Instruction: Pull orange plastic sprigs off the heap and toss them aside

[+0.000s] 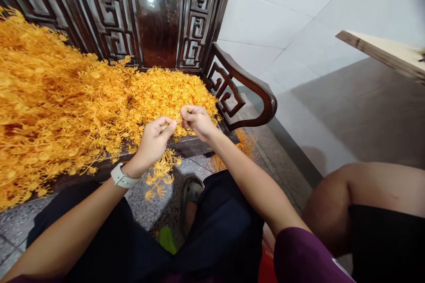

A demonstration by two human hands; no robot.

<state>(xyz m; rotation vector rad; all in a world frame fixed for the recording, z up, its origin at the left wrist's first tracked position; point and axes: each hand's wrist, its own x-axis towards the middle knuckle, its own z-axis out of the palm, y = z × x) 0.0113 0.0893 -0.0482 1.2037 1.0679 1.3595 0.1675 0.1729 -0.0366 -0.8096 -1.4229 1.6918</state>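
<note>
While working just above the near edge of the dark carved wooden worktop [191,145], keep the right grip [198,121] clenched in a fingertip pinch on a thin stem of the orange-yellow sprigs [76,97], and the left grip [153,141] curled just beside it, its hold hidden by the fingers, with a loose sprig [160,176] dangling near. Keep that pinch light and clear of the heap spreading left and far across the seat, since fine branches snag easily.
</note>
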